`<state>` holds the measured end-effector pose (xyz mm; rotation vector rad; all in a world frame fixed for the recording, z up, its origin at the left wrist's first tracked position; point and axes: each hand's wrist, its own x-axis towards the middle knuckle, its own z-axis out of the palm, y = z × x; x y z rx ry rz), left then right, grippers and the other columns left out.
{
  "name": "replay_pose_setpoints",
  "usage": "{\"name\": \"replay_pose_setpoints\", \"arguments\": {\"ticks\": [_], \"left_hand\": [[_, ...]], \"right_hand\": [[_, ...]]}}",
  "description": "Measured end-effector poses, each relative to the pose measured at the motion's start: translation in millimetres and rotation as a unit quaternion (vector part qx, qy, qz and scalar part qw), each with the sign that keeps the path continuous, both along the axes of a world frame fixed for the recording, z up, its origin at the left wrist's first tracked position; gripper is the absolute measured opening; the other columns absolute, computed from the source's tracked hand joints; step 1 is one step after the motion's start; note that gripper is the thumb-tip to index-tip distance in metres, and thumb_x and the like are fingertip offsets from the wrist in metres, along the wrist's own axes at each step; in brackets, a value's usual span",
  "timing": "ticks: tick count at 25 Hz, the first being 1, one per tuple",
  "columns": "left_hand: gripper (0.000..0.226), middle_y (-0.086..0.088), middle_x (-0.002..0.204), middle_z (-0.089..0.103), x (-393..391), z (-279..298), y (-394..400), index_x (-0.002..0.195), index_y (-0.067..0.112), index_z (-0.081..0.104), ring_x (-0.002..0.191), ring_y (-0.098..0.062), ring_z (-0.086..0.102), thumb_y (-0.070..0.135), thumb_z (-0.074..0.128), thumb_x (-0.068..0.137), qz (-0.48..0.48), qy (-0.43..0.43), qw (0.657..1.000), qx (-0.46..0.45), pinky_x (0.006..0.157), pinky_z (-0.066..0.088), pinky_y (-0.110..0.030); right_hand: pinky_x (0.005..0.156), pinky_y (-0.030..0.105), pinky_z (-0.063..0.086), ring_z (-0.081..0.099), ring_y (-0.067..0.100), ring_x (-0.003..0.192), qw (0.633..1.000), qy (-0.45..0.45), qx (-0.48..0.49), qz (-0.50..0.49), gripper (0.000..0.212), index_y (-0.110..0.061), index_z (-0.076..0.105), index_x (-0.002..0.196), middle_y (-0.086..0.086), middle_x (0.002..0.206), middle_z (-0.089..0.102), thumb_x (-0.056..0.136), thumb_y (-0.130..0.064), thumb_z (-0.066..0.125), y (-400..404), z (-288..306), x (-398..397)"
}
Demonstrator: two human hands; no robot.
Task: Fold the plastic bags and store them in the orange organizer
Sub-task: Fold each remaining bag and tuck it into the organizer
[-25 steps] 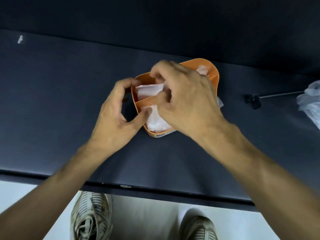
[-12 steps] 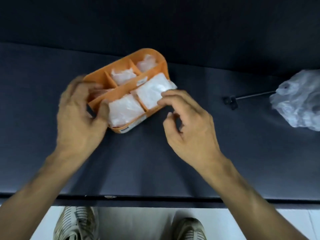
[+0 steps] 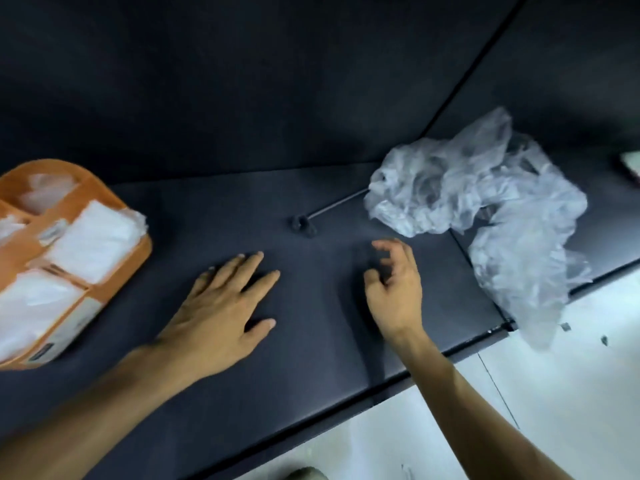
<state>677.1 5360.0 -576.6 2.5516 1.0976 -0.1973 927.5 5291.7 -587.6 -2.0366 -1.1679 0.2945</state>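
Since I just let go of it: the orange organizer [image 3: 136,252] that was under both my hands a second ago now sits off at 9 o'clock, so that bag's stored
Organizer: folded plastic bags [image 3: 91,239] fill the compartments I can see, one sticking out over the rim a bit
Left hand [image 3: 221,315]: flat on the dark table [image 3: 311,358], fingers straight, holding nothing
Right hand [image 3: 394,284]: hovering, fingers loosely curled, empty, pointed toward 2 o'clock
What's left: crumpled pile of clear plastic bags [image 3: 485,206] at 2 o'clock, part of it hanging over the table edge
What that means: pretty sure grabbing the next bag is the move, nothing picked up yet
In the way: thin metal rod with a small black clamp [image 3: 303,225] at 12 o'clock, its far end tucked under the pile, could snag
Other stuff: some dark object at the right edge, can't tell what it is
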Motion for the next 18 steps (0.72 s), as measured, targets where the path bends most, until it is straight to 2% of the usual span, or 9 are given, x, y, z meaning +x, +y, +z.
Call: {"name": "replay_pose_setpoints", "arguments": {"ticks": [1,2,5,7,9,11,13,16,18], "left_hand": [[0.094,-0.002,0.168,-0.012,9,-2,8,0.16,0.037,0.004,0.155,-0.025,-0.004,0.077,0.006,0.075,0.007,0.044,0.998,-0.034,0.123,0.005,-0.048],[0.094,0.0,0.166,-0.022,18,-2,17,0.158,0.041,-0.005,0.154,-0.026,-0.016,0.084,0.012,0.076,0.01,0.084,0.995,-0.05,0.123,0.0,-0.051],[0.102,0.001,0.164,-0.028,43,12,37,0.156,0.048,-0.01,0.152,-0.031,-0.02,0.074,0.057,0.083,0.023,0.132,0.986,-0.098,0.121,0.009,-0.059],[0.114,0.0,0.163,-0.03,56,22,45,0.155,0.051,-0.011,0.152,-0.034,-0.02,0.066,0.072,0.078,0.027,0.146,0.981,-0.122,0.118,0.017,-0.062],[0.12,-0.001,0.163,-0.031,64,27,48,0.154,0.051,-0.011,0.151,-0.038,-0.02,0.061,0.078,0.075,0.03,0.15,0.98,-0.131,0.117,0.023,-0.062],[0.121,-0.001,0.163,-0.031,65,28,49,0.154,0.05,-0.011,0.151,-0.039,-0.02,0.058,0.08,0.074,0.029,0.147,0.981,-0.126,0.118,0.025,-0.06],[0.121,-0.001,0.163,-0.031,64,27,49,0.155,0.05,-0.01,0.151,-0.039,-0.02,0.058,0.08,0.074,0.031,0.141,0.981,-0.126,0.119,0.024,-0.061],[0.122,-0.001,0.164,-0.029,63,27,49,0.155,0.049,-0.009,0.152,-0.039,-0.016,0.06,0.08,0.073,0.027,0.14,0.983,-0.115,0.119,0.025,-0.058],[0.122,-0.001,0.165,-0.025,58,27,49,0.157,0.046,-0.007,0.153,-0.037,-0.012,0.064,0.078,0.072,0.024,0.137,0.986,-0.096,0.12,0.026,-0.054]], "right_hand": [[0.098,0.047,0.047,0.054,0.029,0.111,0.999,-0.034,-0.025,-0.022,0.05,-0.017,0.057,0.127,0.001,0.14,0.049,0.077,-0.01,0.055,0,-1,19],[0.105,0.046,0.042,0.048,0.035,0.121,0.996,-0.068,-0.057,-0.033,0.056,-0.016,0.053,0.134,0.006,0.15,0.041,0.079,-0.008,0.058,3,0,35],[0.109,0.049,0.033,0.035,0.041,0.136,0.979,-0.119,-0.158,-0.041,0.077,-0.021,0.033,0.152,0.01,0.165,0.017,0.082,-0.01,0.062,20,5,67],[0.109,0.05,0.032,0.036,0.039,0.137,0.972,-0.116,-0.2,-0.047,0.084,-0.021,0.019,0.158,0.008,0.164,0.023,0.086,-0.016,0.062,33,6,79],[0.106,0.05,0.032,0.04,0.034,0.132,0.965,-0.124,-0.227,-0.052,0.082,-0.02,0.017,0.158,0.006,0.151,0.043,0.089,-0.021,0.06,40,6,82],[0.097,0.045,0.037,0.047,0.033,0.121,0.963,-0.152,-0.222,-0.031,0.063,-0.02,0.039,0.148,0.004,0.131,0.057,0.089,-0.021,0.06,41,6,75],[0.084,0.039,0.038,0.055,0.033,0.105,0.963,-0.187,-0.192,0.016,0.029,-0.018,0.064,0.115,0.003,0.109,0.066,0.088,-0.021,0.056,35,4,58],[0.073,0.035,0.041,0.056,0.026,0.086,0.972,-0.193,-0.093,0.092,0.019,-0.022,0.068,0.082,-0.008,0.093,0.063,0.079,-0.028,0.049,15,0,19],[0.079,0.036,0.045,0.058,0.019,0.098,0.975,-0.172,-0.021,0.14,0.017,-0.023,0.066,0.082,-0.012,0.103,0.063,0.076,-0.029,0.052,3,-2,-9]]}}
